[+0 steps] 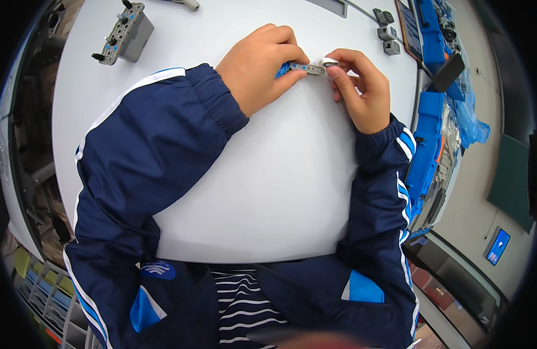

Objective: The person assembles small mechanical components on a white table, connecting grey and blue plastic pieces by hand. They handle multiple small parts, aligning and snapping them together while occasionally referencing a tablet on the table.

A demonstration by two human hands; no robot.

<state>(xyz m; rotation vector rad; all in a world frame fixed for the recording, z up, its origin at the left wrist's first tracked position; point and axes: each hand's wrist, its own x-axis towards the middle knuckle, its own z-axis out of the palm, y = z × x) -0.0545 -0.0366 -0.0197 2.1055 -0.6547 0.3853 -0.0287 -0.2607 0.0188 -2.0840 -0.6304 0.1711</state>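
Above the white table, my left hand (262, 67) pinches a short grey building-set beam (307, 68) with round holes. Blue pieces (283, 70) show at the beam's near-hand end, partly covered by my fingers. My right hand (362, 87) holds a small white-and-dark round part (329, 62) between thumb and fingertips, at the beam's right tip. Whether the two pieces touch or are joined I cannot tell. Off to the upper left stands a grey block-shaped assembly (128, 36) with black pegs and blue pins, apart from both hands.
Small grey blocks (387, 32) sit at the table's far right, beside a tablet (409, 29). Blue bins (426, 145) with bagged parts line the right edge, and a dark phone-like slab (446, 73) leans there. A grey piece (190, 4) lies at the far edge.
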